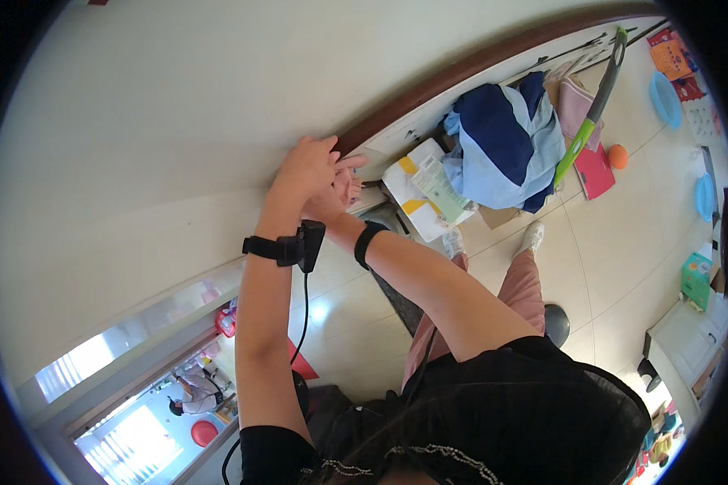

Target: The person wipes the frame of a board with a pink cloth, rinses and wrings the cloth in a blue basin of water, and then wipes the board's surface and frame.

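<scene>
In the head view my left hand [306,167] lies against the pale wall at the end of the dark brown rail [424,91], with its fingers bent. My right hand [323,205] is just below, partly covered by my left hand. At the fingers of both hands is a crumpled pink item [347,183], perhaps cloth, with small blue marks. My right hand seems to hold it, but the fingers are largely hidden. Whether my left fingers grip it too, I cannot tell.
Beside the wall are a white and yellow box [421,182], blue clothing [497,145] and a green and grey handle [591,115]. An orange ball [617,156] and a red folder-like item [594,173] lie on the floor. A person [197,394] is beyond the opening at lower left.
</scene>
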`<state>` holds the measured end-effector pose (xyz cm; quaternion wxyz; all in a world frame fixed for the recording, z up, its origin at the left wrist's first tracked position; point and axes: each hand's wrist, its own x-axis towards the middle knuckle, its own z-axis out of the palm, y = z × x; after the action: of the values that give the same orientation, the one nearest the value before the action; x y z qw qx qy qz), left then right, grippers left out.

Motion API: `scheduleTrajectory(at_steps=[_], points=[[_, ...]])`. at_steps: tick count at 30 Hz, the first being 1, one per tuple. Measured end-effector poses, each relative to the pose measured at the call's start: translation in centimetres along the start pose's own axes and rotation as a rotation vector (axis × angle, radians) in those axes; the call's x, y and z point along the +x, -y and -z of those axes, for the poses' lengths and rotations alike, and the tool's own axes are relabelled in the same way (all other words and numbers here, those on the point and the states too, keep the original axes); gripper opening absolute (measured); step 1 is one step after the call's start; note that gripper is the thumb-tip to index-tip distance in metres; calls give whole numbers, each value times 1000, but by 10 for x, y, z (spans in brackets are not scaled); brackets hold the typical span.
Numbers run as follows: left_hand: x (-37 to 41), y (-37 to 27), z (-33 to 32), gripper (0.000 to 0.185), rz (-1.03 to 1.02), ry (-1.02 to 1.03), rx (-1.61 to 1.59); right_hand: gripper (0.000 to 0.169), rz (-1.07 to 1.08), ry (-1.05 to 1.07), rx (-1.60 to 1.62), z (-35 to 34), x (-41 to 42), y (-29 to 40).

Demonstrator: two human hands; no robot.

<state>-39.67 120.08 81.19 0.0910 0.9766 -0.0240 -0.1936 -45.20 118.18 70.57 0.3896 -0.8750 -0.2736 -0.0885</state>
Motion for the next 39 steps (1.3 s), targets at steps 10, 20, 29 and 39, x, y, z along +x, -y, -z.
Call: scheduleTrajectory(at_steps=[10,20,29,39], points=[[3,-13,-14,27,61,20,286,32,1,123,409,-11,-23,4],[14,-20,-34,29,86,-9,357,34,-44,251,508,9,-25,-25],[10,-29,-30,30,127,2,334,38,-161,446,731,24,-32,-41],[5,-16,-32,39,136,-18,243,42,-463,501,1040,63,-80,-37]])
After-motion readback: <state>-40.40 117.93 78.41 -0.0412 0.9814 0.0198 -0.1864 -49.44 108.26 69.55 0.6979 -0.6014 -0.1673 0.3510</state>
